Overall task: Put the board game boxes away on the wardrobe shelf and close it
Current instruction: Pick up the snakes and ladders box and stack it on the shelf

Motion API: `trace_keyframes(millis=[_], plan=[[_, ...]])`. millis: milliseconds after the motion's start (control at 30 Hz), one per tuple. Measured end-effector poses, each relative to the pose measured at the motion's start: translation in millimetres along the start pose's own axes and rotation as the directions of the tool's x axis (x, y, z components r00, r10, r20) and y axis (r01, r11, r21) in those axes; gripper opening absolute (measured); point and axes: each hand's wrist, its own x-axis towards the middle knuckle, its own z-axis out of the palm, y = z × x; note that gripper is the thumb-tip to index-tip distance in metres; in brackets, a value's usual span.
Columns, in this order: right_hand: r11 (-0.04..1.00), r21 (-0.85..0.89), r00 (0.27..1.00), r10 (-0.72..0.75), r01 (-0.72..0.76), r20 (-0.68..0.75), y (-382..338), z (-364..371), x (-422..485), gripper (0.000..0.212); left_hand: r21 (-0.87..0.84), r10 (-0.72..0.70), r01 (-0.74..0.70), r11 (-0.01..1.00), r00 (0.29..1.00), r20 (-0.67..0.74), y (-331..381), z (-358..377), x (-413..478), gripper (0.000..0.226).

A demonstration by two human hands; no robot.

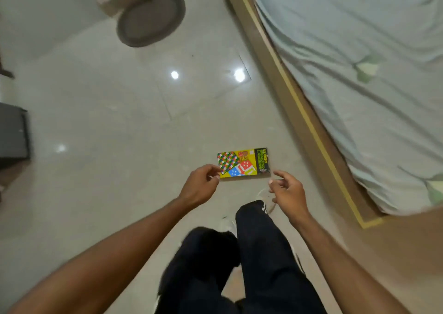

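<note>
Yellow game box (243,163) lies on the floor (119,121); both hands, left hand (201,186) and right hand (288,192), reach half-curled, grasping nothing. Next, grip its 2 ends.

Bare floor (115,126) around game box (243,163); bed frame (299,102) close right.

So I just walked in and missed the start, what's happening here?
A person is reaching down with both hands toward a yellow board game box lying flat on the tiled floor beside the bed. The left hand is at its near corner; the right hand hovers open just short. No wardrobe is visible.
</note>
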Motion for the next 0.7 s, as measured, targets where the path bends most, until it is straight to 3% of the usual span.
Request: trace_keyframes(millis=[267, 400, 500, 633, 700], plan=[[0.976, 0.050, 0.976, 0.212, -0.210, -0.054, 128.3, 121.7, 187.1, 0.040, 0.200, -0.004, -0.037, 0.979, 0.980, 0.199, -98.7, 93.1, 245.8, 0.029], [0.937, 0.073, 0.933, 0.347, -0.341, -0.098, 216.4, 188.6, 268.2, 0.040, 0.399, -0.031, -0.122, 0.909, 0.934, 0.356, -170.2, 142.4, 344.9, 0.037], [0.901, 0.123, 0.889, 0.432, -0.416, -0.152, 280.8, 233.6, 317.9, 0.044, 0.495, -0.013, -0.233, 0.837, 0.896, 0.443, -218.7, 183.1, 411.0, 0.055], [0.911, 0.206, 0.876, 0.403, -0.357, -0.264, 324.8, 268.3, 353.6, 0.056, 0.593, 0.079, -0.392, 0.703, 0.872, 0.483, -245.3, 223.6, 459.7, 0.066], [0.917, 0.283, 0.863, 0.370, -0.281, -0.344, 335.9, 280.9, 363.8, 0.054, 0.579, 0.100, -0.441, 0.686, 0.845, 0.525, -246.6, 238.9, 475.8, 0.071]])
